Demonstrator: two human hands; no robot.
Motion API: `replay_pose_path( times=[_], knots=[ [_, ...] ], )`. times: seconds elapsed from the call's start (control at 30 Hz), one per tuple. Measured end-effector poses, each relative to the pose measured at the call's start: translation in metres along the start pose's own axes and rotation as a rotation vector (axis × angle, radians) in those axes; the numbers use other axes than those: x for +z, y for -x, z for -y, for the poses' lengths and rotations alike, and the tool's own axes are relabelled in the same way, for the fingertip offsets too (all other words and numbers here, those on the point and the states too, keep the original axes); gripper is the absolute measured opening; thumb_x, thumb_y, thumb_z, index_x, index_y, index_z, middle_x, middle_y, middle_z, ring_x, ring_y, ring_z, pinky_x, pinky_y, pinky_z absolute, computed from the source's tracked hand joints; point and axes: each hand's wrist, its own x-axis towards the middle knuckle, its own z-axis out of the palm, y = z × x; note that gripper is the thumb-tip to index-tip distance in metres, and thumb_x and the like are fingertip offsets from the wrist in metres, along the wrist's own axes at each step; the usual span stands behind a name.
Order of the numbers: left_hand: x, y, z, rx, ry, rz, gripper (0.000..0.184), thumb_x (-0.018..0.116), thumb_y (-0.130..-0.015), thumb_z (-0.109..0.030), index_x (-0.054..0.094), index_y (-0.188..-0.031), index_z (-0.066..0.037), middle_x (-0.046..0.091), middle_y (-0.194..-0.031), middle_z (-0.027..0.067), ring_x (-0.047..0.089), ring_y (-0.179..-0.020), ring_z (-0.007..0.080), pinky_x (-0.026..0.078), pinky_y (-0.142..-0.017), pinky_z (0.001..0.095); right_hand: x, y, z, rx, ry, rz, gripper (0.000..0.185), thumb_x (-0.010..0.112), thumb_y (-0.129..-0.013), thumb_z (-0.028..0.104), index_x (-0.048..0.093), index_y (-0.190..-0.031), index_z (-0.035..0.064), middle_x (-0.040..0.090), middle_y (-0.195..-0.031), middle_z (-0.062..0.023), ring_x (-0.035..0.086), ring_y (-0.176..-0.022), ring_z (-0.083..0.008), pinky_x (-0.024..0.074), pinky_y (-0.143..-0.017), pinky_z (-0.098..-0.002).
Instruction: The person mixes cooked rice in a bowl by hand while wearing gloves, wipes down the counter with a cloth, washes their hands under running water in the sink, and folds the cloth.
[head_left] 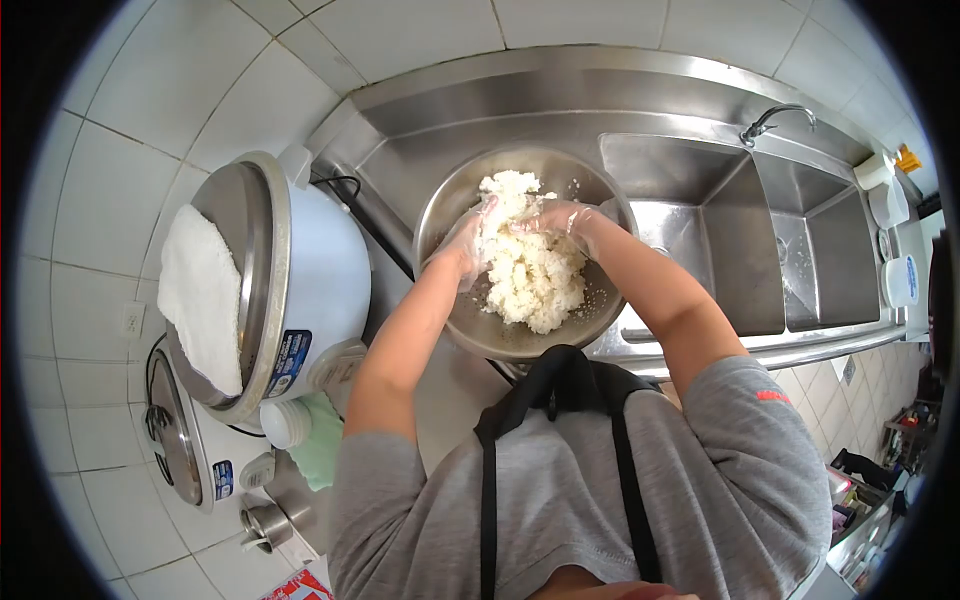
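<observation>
A wide steel bowl (455,325) stands on the counter in front of me, with a heap of white cooked rice (540,285) in it. Both hands wear thin clear plastic gloves. On the heap's left side, my left hand (467,243) is closed around some rice, its thumb toward the far side. My right hand (560,220) reaches in from the right, with fingers curled into the rice and the tips partly buried. A clump of rice shows between and beyond the hands. Loose grains stick to the bowl's inner wall.
Right of the bowl is a double steel sink (735,250) with a faucet (775,125). At left stands a large rice cooker (325,270) with a white towel (200,300) on its lid. A smaller cooker (180,430), stacked cups (285,424) and a green cloth (318,440) are nearby.
</observation>
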Motion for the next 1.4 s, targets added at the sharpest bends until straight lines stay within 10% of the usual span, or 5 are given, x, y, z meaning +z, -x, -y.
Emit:
replay_pose_path(
  times=[0.33,0.47,0.97,1.23,1.4],
  knots=[
    [-0.003,0.012,0.022,0.187,-0.193,0.126,0.029,0.054,-0.08,-0.021,0.054,-0.098,0.001,0.059,-0.092,0.0096,0.058,-0.079,0.0155,0.048,-0.069,0.0278,0.026,0.04,0.032,-0.072,0.649,-0.178,0.064,0.072,-0.062,0.029,0.047,-0.115,0.0032,0.05,-0.114,-0.0139,0.049,-0.102,-0.0215,0.0378,-0.088,-0.0288],
    [0.029,0.053,0.017,0.337,-0.28,0.0,0.038,0.056,-0.077,-0.024,0.051,-0.106,-0.001,0.057,-0.096,0.009,0.053,-0.089,0.015,0.043,-0.078,0.0293,0.005,0.024,0.007,-0.473,0.733,-0.321,0.05,0.066,-0.069,0.028,0.05,-0.111,0.0073,0.055,-0.106,-0.0127,0.051,-0.098,-0.0266,0.0384,-0.087,-0.0308],
    [0.044,0.029,0.039,0.424,-0.052,0.08,0.072,0.02,-0.082,-0.061,0.038,-0.122,-0.005,0.047,-0.117,0.0093,0.048,-0.103,0.0215,0.04,-0.087,0.0322,0.04,0.064,0.012,-0.408,1.062,-0.521,0.041,0.061,-0.067,0.032,0.056,-0.102,0.012,0.059,-0.086,-0.0177,0.056,-0.083,-0.0325,0.0433,-0.074,-0.0391],
    [0.039,0.034,0.043,0.361,-0.594,-0.092,0.083,0.018,-0.075,-0.071,0.018,-0.134,-0.012,0.024,-0.136,0.0111,0.026,-0.123,0.0259,0.023,-0.098,0.0381,0.037,0.049,0.018,-0.344,1.137,-0.635,0.036,0.057,-0.069,0.029,0.057,-0.1,0.0103,0.058,-0.087,-0.0189,0.056,-0.085,-0.0332,0.0428,-0.076,-0.0399],
    [0.031,0.068,0.037,0.559,-0.845,-0.205,0.058,0.032,-0.084,-0.049,0.041,-0.121,-0.005,0.044,-0.121,0.0136,0.04,-0.112,0.0238,0.029,-0.093,0.0304,0.036,0.065,0.043,-0.419,0.942,-0.643,0.029,0.048,-0.074,0.024,0.059,-0.083,-0.0016,0.058,-0.09,-0.0219,0.054,-0.09,-0.0329,0.0412,-0.079,-0.0392]
  ],
)
